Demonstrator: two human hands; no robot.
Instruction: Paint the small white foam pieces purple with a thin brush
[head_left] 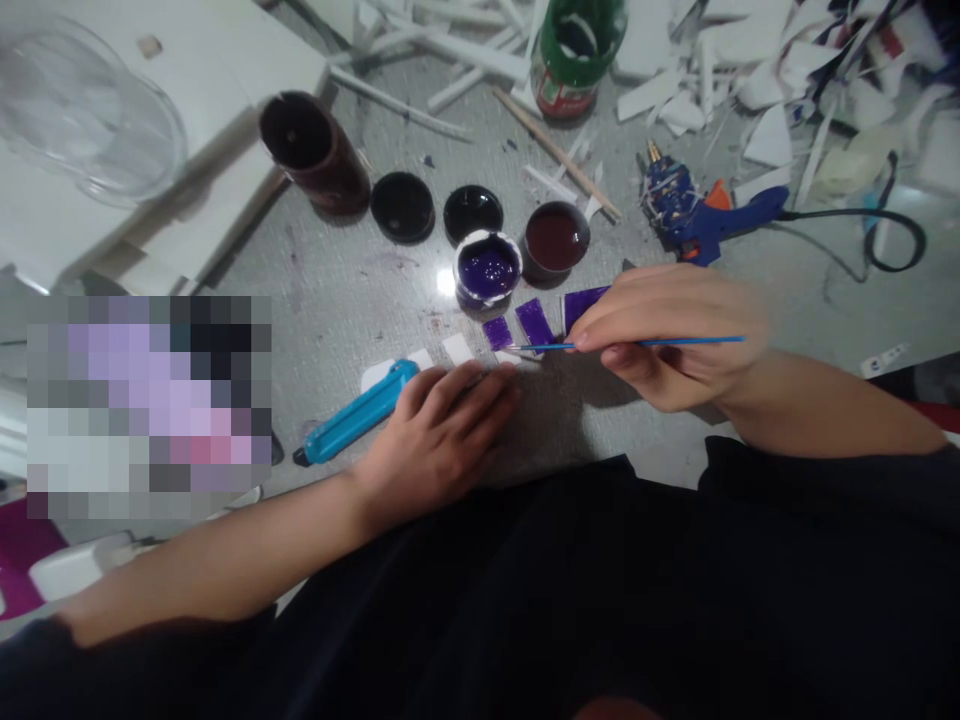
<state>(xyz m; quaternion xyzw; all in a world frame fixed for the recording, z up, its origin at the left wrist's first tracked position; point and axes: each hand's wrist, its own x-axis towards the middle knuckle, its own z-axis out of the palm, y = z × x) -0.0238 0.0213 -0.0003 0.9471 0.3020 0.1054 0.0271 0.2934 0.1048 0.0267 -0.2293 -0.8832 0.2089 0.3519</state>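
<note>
Dark lap (600, 600) lowest; just beyond, the left hand (442, 430) lies flat on the desk (337, 290), grip loose and empty, fingertips (506, 377) by white strips (456, 348), a blue cutter (352, 425) to its left. The right hand (675, 335) has its grip clamped on a brush (694, 341), tip beside purple strips (535, 320) just this side of the paint pot (487, 270)

Mid shaft of brush (694, 341) hidden betw. fingers of right hand (675, 350); bristles too small to tell. Just above grip, purple piece (582, 300) half covered by knuckles. Well left of left hand (439, 435), pixelated block (146, 405), unreadable. Far above grip, bottle (576, 50) cut by top edge.
</note>
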